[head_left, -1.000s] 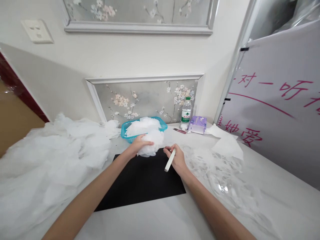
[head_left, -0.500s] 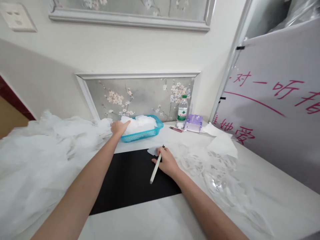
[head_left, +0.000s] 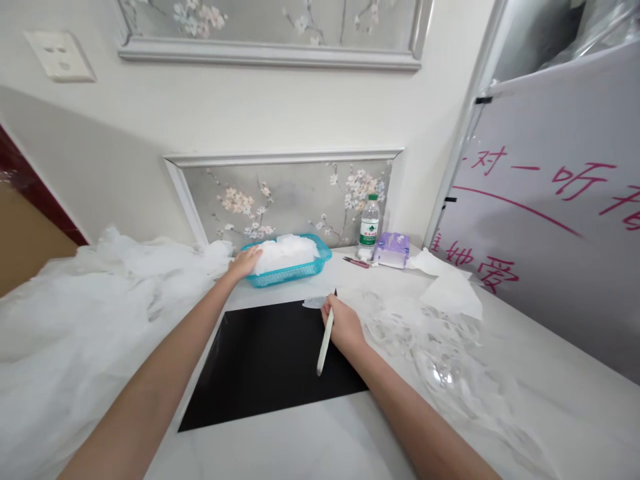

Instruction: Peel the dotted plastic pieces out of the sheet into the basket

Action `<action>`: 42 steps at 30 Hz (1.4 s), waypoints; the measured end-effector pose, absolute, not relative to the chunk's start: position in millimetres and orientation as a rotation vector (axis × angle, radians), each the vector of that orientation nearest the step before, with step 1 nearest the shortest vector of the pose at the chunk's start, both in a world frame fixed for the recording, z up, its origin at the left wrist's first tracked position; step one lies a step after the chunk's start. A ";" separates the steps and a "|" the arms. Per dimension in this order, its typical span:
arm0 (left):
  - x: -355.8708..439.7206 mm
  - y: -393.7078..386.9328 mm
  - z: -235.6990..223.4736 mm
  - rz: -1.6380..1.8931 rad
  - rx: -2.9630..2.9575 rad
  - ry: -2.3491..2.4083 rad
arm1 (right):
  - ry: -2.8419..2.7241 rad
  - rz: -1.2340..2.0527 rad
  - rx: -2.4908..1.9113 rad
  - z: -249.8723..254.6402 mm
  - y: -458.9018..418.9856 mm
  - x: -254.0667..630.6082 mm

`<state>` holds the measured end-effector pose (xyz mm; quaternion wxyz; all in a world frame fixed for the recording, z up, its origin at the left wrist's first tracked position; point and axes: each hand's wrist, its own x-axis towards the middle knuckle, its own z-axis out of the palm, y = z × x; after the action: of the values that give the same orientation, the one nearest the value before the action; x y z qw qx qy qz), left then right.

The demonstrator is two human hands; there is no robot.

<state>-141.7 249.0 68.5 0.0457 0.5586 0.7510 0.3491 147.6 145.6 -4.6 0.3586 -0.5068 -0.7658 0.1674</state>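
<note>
Moved: left hand open on white tulle in basket | right hand grips white pen

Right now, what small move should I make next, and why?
Probably move your left hand from the teal basket to pin the white scrap at the black mat: it lies loose by the dark tip of the white tool in your right hand.

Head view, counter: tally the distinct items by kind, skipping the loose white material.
Teal plastic basket: 1
Plastic water bottle: 1
Tissue pack: 1
Black sheet: 1
White-handled tool, in right hand: 1
Small red-handled tool: 1
Total: 6
</note>
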 end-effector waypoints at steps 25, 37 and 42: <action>-118.9 165.8 39.8 0.899 2.539 2.259 | -1.932 0.505 -1.158 -11.4 145.8 151.4; -72.2 189.9 43.6 0.848 2.380 2.448 | -1.875 0.543 -1.117 -7.3 141.0 149.5; -69.2 188.5 50.2 0.879 2.355 2.369 | -1.863 0.531 -1.121 -4.6 136.6 148.5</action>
<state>-69.2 188.5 50.2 -0.1554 0.6735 0.6775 0.2515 148.5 136.6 -4.6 0.4366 -0.4505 -0.7489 0.2135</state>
